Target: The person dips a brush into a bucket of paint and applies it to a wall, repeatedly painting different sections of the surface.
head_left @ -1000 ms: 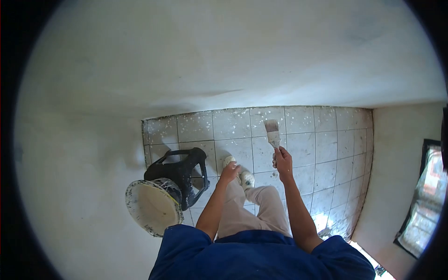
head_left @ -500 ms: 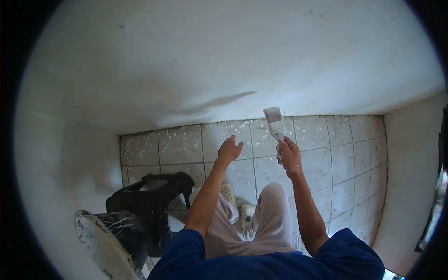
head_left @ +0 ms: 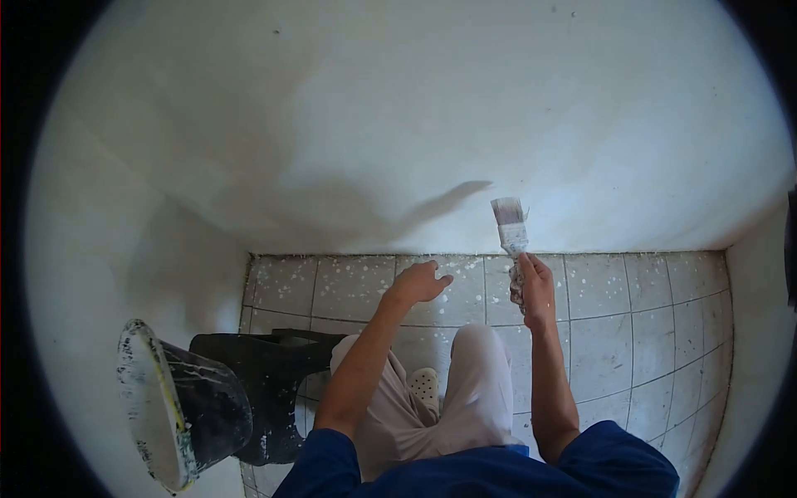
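My right hand [head_left: 537, 286] is wrapped round the handle of a paintbrush [head_left: 513, 228], which points up toward the wall [head_left: 398, 124]. White paint coats the brush's ferrule and handle, and its bristles look greyish. Whether the bristles touch the wall cannot be made out. To the left, my left hand [head_left: 422, 284] hangs over the tiled floor with nothing in it, its thumb apart from the bent fingers.
A black stool [head_left: 274, 365] stands at my left. A paint-smeared black bucket [head_left: 212, 407] with a whitish inside is on or beside it. White drops speckle the tiled floor [head_left: 594, 349]. Side walls close in at left and right.
The view has tilted up and shifted, so more wall shows. Both hands and the paintbrush sit slightly further right and lower in view. The brush stays in my right hand.
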Motion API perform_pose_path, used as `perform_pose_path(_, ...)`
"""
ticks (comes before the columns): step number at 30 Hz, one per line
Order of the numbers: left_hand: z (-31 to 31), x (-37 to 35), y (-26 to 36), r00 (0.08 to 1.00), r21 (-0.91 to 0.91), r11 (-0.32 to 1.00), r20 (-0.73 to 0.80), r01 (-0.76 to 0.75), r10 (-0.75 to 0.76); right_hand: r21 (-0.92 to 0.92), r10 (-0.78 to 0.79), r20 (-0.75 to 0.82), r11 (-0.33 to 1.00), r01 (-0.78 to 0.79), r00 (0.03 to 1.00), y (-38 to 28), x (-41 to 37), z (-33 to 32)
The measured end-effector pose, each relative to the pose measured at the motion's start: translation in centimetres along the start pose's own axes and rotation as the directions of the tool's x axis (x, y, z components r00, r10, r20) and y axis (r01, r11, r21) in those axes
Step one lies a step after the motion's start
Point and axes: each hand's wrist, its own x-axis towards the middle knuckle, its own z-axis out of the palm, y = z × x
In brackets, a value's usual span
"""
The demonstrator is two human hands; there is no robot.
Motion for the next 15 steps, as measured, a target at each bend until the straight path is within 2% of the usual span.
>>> perform_pose_path(2,-3.2,-0.9,1.5,0.999,0.051,0.998,0.016,-0.047,0.046,-0.012,-0.026,0.027,1.0,0.026,0.999,-2.1,-0.2,0.3)
perform_pose_path(5,-5.5,-1.3,3.4,0.964,-0.249,0.965,-0.267,-0.084,0.015,-0.049,-0.078,0.044,0.996,0.08,0.996,-2.5,1.1,1.0)
perform_pose_path(8,-3.5,-0.1,1.9,0.926,-0.099,0.989,-0.372,-0.106,0.062,-0.069,-0.103,-0.025,0.992,0.101,0.994,-1.8,1.3,1.2)
perform_pose_path(11,-2.9,-0.2,0.0,0.98,-0.003,1.0,-0.2,0.018,-0.018,-0.035,-0.171,-0.028,0.985,0.17,0.985,-2.5,0.7,1.7)
perform_pose_path(15,-3.2,0.3,0.6,0.976,0.11,0.991,-0.214,0.074,-0.049,0.015,-0.302,-0.008,0.953,0.302,0.953,-6.1,1.1,3.1)
